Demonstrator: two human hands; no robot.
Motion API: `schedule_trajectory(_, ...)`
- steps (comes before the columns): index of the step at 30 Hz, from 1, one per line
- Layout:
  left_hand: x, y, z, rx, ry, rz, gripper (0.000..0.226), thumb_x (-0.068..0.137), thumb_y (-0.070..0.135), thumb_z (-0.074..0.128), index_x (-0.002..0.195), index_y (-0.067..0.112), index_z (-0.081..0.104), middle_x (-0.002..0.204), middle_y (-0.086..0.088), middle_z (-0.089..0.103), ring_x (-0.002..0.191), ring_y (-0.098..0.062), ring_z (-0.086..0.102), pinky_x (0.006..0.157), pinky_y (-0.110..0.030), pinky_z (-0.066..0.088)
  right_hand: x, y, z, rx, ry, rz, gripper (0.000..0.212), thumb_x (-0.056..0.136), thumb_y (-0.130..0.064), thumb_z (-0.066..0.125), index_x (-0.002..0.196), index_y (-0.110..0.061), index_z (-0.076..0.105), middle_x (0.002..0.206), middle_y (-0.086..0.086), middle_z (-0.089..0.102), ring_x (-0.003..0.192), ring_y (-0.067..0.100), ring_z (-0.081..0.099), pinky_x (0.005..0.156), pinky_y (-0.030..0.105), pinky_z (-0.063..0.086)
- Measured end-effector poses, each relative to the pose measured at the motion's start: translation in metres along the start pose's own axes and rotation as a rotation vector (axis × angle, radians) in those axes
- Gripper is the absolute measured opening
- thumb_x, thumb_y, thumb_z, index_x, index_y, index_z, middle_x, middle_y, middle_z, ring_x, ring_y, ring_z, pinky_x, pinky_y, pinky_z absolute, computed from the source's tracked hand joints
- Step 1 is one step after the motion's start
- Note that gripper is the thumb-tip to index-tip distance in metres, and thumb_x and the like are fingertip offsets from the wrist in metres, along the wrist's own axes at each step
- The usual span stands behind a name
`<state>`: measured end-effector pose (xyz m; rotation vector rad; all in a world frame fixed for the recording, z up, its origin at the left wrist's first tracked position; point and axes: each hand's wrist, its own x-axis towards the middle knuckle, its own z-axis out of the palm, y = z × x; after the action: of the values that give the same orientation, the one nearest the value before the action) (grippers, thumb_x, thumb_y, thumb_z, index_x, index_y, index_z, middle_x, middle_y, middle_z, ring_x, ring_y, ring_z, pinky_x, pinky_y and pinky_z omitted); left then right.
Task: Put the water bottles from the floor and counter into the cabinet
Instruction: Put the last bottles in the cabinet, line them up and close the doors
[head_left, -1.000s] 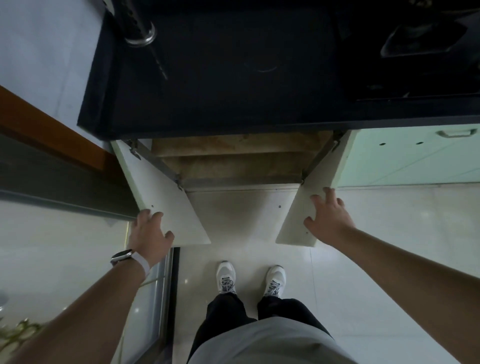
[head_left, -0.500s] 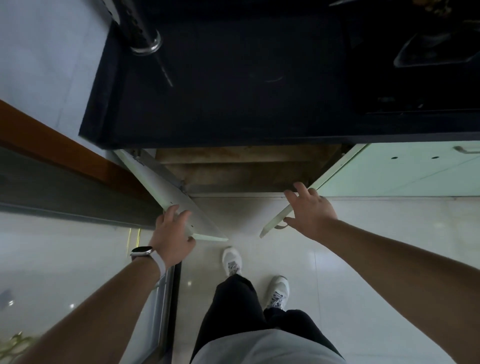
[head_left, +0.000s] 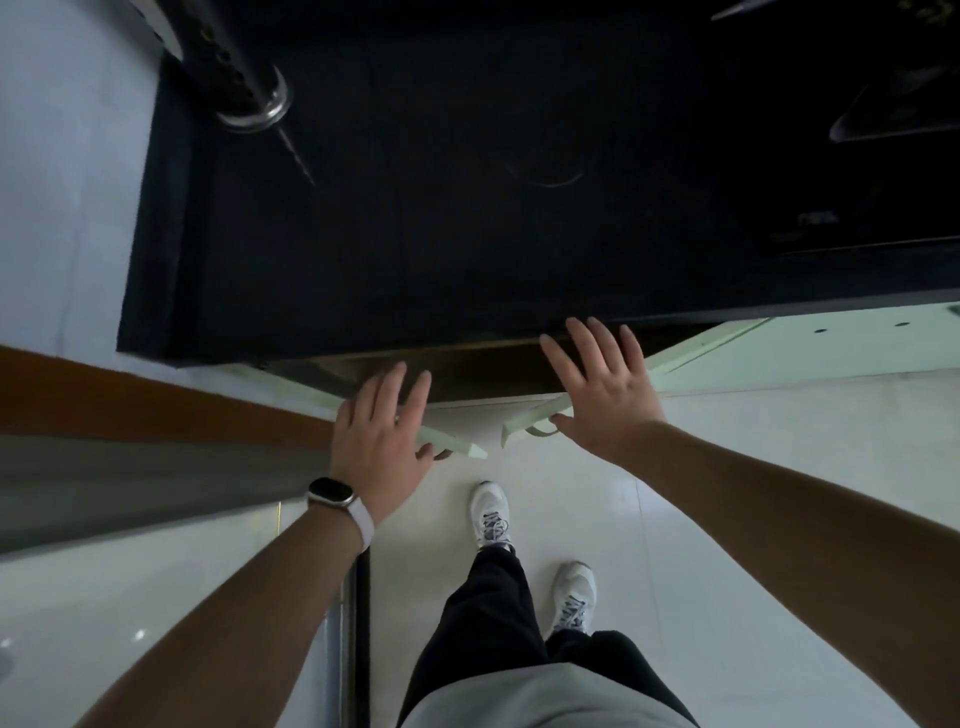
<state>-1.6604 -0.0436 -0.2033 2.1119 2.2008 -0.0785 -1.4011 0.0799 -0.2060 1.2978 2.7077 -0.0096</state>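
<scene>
Two hands lie flat on a nearly closed cabinet (head_left: 478, 374) at the middle of the frame, beneath the front edge of the dark, matte desk (head_left: 467, 208). The left hand (head_left: 382, 441), fingers straight and spread, presses on the pale green left cabinet door (head_left: 460, 446); the right hand (head_left: 605, 400), just as flat, presses on the matching right cabinet door (head_left: 527, 421) above its curved handle (head_left: 540, 431). Neither grips anything. Between the doors the cabinet's brown inside shows. A white-strapped watch (head_left: 332, 491) sits on the left wrist; white sneakers (head_left: 491, 512) stand on the pale tiled floor (head_left: 779, 467) at lower centre
</scene>
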Motion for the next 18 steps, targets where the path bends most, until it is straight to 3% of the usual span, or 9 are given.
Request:
schedule_trajectory(3, 0.026, -0.006, 0.001, 0.027, 0.029, 0.042, 0.104, 0.068, 0.049, 0.086, 0.151, 0.014, 0.035, 0.153, -0.022, 0.04, 0.138, -0.041, 0.037, 0.106, -0.06, 0.041, 0.022, -0.002, -0.001, -0.002, -0.015, 0.05, 0.106, 0.071, -0.055, 0.077, 0.152, -0.018, 0.021, 0.154, 0.017, 0.03, 0.143, 0.039, 0.025, 0.116, 0.059, 0.019)
schedule_trajectory(6, 0.046, -0.008, 0.005, 0.016, 0.047, 0.047, 0.103, 0.07, 0.05, 0.084, 0.152, 0.015, 0.031, 0.154, -0.021, 0.04, 0.14, -0.042, 0.04, 0.109, -0.063, 0.037, 0.042, -0.005, 0.0, 0.018, -0.001, 0.101, 0.099, 0.071, -0.049, 0.079, 0.15, -0.015, 0.03, 0.151, 0.017, 0.035, 0.14, 0.039, 0.03, 0.114, 0.059, 0.022)
schedule_trajectory(13, 0.093, -0.012, 0.018, -0.01, 0.166, 0.018, 0.071, 0.078, 0.033, 0.08, 0.14, 0.011, 0.053, 0.138, -0.019, 0.054, 0.125, -0.039, 0.05, 0.104, -0.062, 0.041, 0.073, -0.008, 0.003, 0.074, 0.09, 0.173, 0.081, 0.072, -0.035, 0.08, 0.141, -0.013, 0.044, 0.141, 0.017, 0.045, 0.131, 0.039, 0.041, 0.112, 0.06, 0.027)
schedule_trajectory(18, 0.11, -0.011, 0.022, 0.007, 0.251, 0.027, 0.066, 0.076, 0.018, 0.08, 0.137, 0.011, 0.055, 0.126, -0.018, 0.057, 0.112, -0.038, 0.051, 0.091, -0.055, 0.045, 0.08, -0.008, 0.006, 0.067, 0.138, 0.183, 0.07, 0.077, -0.031, 0.076, 0.138, -0.013, 0.048, 0.137, 0.016, 0.049, 0.125, 0.038, 0.046, 0.11, 0.059, 0.03)
